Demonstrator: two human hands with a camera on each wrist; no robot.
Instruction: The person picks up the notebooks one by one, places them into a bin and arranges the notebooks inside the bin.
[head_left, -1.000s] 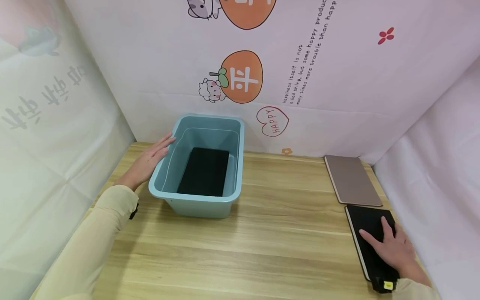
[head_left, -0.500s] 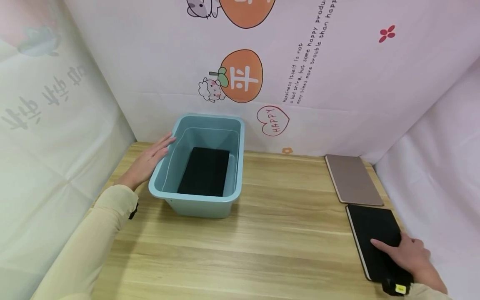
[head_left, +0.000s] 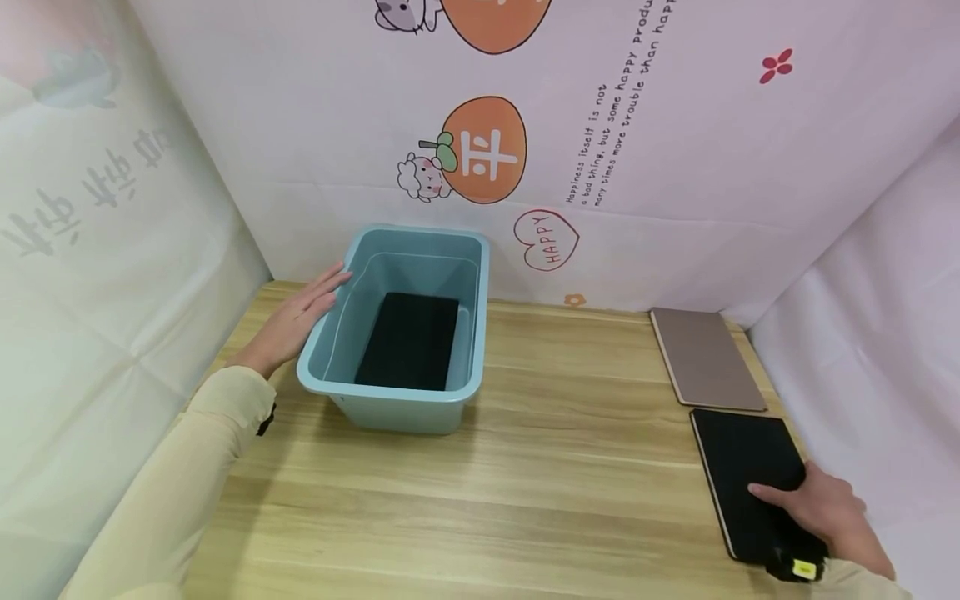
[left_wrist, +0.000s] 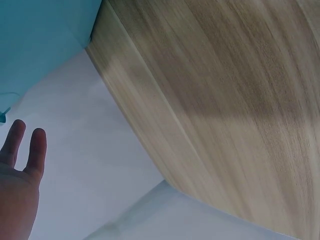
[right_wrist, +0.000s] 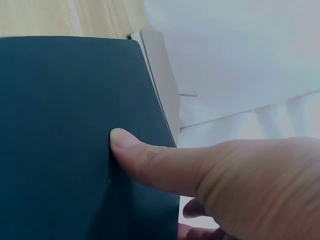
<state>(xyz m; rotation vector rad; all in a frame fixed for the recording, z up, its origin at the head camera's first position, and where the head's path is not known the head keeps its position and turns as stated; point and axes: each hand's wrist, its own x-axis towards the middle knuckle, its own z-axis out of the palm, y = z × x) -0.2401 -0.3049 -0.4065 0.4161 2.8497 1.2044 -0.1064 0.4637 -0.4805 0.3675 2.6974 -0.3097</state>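
In the head view my right hand (head_left: 828, 510) grips the right edge of a black notebook (head_left: 742, 467) at the table's right side. Its thumb lies on the cover; in the right wrist view the other fingers of the hand (right_wrist: 235, 180) curl past the edge, partly hidden by the notebook (right_wrist: 60, 115). My left hand (head_left: 288, 329) rests with straight fingers against the left rim of a blue plastic bin (head_left: 401, 414). Inside the bin, on its bottom, lies a flat black rectangular thing (head_left: 411, 342), like another notebook. The left wrist view catches fingers of the left hand (left_wrist: 20, 185) below the bin (left_wrist: 40, 40).
A brownish-grey notebook (head_left: 707, 360) lies just behind the black one on the wooden table (head_left: 570, 467). White printed cloth (head_left: 675, 167) stands as a wall behind the table, with more cloth along the left and right sides.
The right hand has slid from flat on the black notebook's cover to its right edge and taken hold there. The left hand and the bin stay in place.
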